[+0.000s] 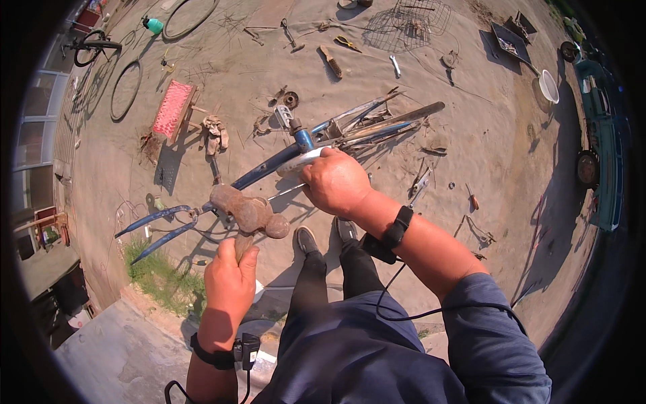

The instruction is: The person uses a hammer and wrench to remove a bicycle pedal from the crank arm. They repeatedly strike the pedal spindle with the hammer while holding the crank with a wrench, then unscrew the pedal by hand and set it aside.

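Observation:
My left hand (229,279) is closed round the handle of a rusty ball-peen hammer (247,212). The hammer's head is up near the front of a blue bicycle frame (264,167) and hides part of it. Stripped of its wheels, the frame has its fork (156,220) pointing left and a mudguard (410,121) at the far right end. My right hand (338,182) is a fist on the frame's middle, by a pale metal chain cover (296,161). Its fingertips are hidden underneath. A pedal (283,117) sticks up beyond the cover.
A stool with a pink top (173,108) stands left of the frame. Pliers (348,44), a brush (330,62), a wrench (395,65) and a screwdriver (474,200) lie on the sandy ground. A teal vehicle (601,148) is at the right edge.

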Tool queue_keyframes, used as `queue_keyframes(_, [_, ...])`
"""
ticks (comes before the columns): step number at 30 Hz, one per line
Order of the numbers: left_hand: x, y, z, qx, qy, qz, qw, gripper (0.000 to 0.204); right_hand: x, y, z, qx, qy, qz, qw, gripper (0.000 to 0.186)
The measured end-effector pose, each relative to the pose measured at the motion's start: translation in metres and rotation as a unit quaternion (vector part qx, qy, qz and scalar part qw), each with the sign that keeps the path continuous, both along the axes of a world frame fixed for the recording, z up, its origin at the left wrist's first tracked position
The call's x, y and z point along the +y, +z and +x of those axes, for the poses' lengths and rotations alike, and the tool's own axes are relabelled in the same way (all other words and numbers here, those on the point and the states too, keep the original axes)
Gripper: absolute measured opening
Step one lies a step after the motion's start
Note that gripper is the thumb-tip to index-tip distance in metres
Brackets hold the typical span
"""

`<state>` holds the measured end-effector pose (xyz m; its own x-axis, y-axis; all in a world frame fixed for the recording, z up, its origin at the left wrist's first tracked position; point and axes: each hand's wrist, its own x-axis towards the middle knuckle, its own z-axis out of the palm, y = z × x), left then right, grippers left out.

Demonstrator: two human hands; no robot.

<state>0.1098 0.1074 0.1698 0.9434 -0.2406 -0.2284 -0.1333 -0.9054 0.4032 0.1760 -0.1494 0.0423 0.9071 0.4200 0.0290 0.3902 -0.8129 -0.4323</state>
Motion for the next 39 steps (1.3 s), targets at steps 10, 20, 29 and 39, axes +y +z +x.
queue_keyframes(10, [0.011, -0.002, 0.016, -0.029, -0.097, 0.014, 0.995, 0.040, -0.019, 0.000, -0.001, -0.046, -0.038, 0.037, 0.998, 0.018])
queue_keyframes(20, [-0.005, 0.050, 0.037, -0.073, -0.012, -0.206, 0.976, 0.040, -0.022, 0.001, -0.002, -0.046, -0.051, 0.046, 0.997, 0.019])
queue_keyframes(29, [0.005, 0.040, 0.053, -0.010, -0.059, -0.013, 0.998, 0.033, -0.017, 0.000, -0.002, -0.018, -0.031, 0.048, 0.998, 0.018])
queue_keyframes(39, [0.024, 0.014, 0.037, -0.003, -0.137, 0.037, 0.990, 0.035, -0.009, 0.004, -0.006, 0.023, -0.002, 0.021, 0.999, 0.018])
